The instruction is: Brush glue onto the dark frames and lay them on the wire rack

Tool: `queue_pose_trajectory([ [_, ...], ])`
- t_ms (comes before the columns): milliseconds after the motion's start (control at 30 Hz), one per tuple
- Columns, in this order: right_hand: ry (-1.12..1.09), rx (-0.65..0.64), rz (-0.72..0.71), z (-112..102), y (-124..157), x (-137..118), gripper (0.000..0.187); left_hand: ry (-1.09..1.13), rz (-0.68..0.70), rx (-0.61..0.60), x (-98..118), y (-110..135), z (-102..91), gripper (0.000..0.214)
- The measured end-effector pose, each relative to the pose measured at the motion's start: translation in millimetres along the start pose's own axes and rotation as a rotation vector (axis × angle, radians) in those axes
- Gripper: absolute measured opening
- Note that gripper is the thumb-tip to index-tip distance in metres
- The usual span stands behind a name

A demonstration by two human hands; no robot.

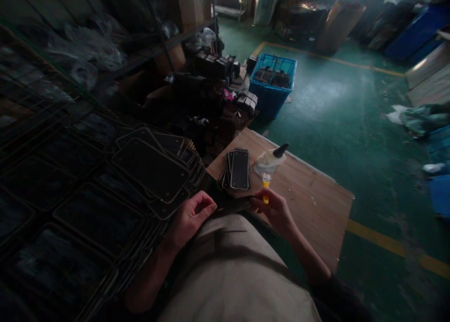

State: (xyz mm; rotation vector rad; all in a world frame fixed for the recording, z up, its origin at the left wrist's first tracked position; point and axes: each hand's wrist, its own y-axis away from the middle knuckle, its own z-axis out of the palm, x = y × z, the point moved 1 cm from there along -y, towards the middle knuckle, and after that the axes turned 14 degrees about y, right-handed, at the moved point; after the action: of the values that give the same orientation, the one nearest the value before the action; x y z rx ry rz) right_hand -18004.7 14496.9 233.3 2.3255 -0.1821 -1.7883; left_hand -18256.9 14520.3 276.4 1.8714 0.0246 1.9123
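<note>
A dark flat piece (234, 205) is held just above my lap, between my two hands. My left hand (190, 216) is closed in a pinch at its left end. The fingers of my right hand (276, 208) are closed at its right end, and they also grip a small yellow-handled brush (266, 185) with pale bristles pointing away from me. Beyond the hands, a small stack of dark rectangular panels with light edges (240, 169) lies on a wooden board (305, 195). A whitish squeeze bottle with a black nozzle (272, 158) lies tilted beside the stack.
Many dark framed panels (149, 167) are piled on my left. A blue crate (272, 85) with dark items stands past the board. Shelving (154, 55) with plastic bags and cardboard boxes lines the left. Yellow lines (376, 237) mark the green floor on the right.
</note>
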Motion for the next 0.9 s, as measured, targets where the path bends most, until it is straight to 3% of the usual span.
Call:
queue_pose_trajectory([
  [367, -0.100, 0.026, 0.005, -14.8, -21.7, 0.9, 0.034, 0.317, -0.165, 0.150, 6.2, -19.5, 28.0, 0.027],
  [600, -0.145, -0.043, 0.026, -26.0, -37.5, 0.8, 0.040, 0.518, -0.302, 0.191, 13.9, -33.1, 40.2, 0.028],
  [900, -0.179, -0.067, -0.044, -35.7, -54.4, 13.2, 0.040, 0.504, -0.307, 0.211, 21.7, -47.0, 56.6, 0.026],
])
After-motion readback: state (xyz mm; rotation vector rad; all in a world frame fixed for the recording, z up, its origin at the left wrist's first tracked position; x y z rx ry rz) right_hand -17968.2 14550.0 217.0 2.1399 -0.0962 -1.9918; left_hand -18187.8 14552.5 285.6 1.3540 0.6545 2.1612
